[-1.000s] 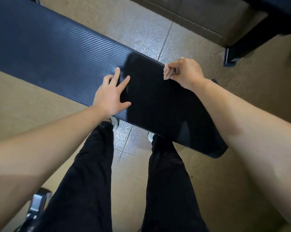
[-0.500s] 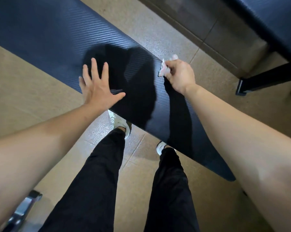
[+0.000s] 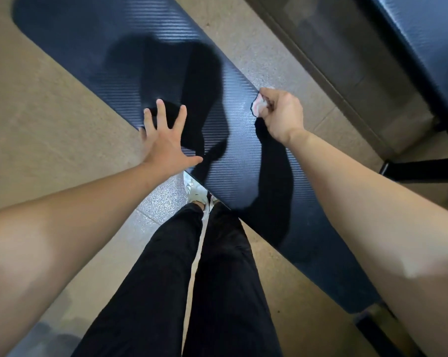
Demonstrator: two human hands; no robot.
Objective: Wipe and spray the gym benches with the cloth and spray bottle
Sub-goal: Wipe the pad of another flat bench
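From the head view, the person stands over the dark ribbed bench [image 3: 130, 60], the left hand [image 3: 166, 148] spread wide with fingers apart at its near edge, probably to brace. The right hand [image 3: 282, 117] is fisted tight around a small pale cloth [image 3: 258, 106] at the far edge, seemingly mid-wipe. The pad looks faintly glossy; no spray bottle is visible.

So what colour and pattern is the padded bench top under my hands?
Dark navy bench pad with fine ribbed stripes, clearest in the head view.
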